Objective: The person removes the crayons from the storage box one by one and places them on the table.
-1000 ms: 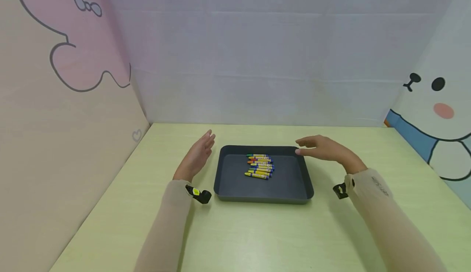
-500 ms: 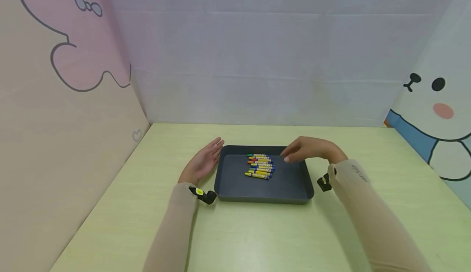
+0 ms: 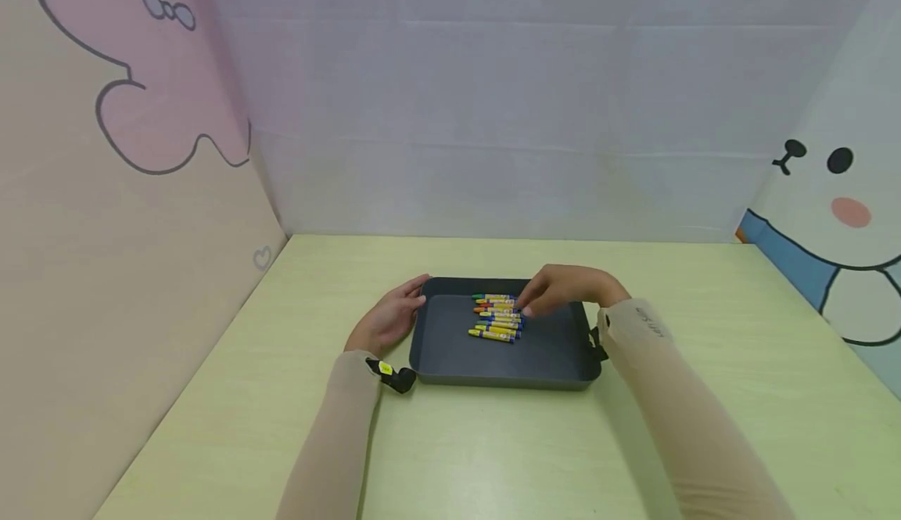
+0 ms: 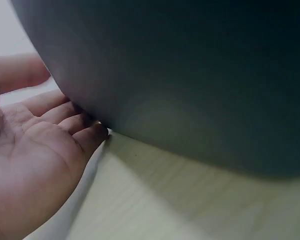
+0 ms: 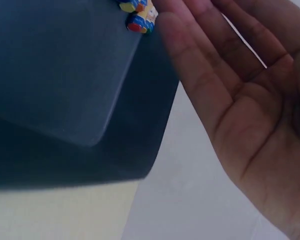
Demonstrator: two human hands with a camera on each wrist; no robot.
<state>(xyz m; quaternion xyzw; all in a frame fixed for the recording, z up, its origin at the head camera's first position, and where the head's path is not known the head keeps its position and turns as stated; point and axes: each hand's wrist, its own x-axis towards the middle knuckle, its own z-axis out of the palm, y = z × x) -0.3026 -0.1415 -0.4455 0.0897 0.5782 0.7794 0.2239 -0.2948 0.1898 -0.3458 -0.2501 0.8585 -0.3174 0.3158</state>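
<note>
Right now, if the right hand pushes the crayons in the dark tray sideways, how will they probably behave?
The crayons look like round, stiff sticks lying side by side, so they would probably roll or scatter. The flat tray floor seems smooth, so little would slow them. Its raised rim should likely stop them. The right hand reaches their ends.

Dark grey tray [image 3: 450, 348]; yellow-wrapped multicolour crayons [image 3: 498, 317]; pale green table [image 3: 493, 442].

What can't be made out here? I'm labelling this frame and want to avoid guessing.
- Crayons: head view, too small to count or read.
- Right hand fingertips: hide the crayons' right ends in head view; contact unclear.
- Tray: left wrist view, blurred wall only; inside hidden.
- Left hand: cut off by frame edge.
</note>
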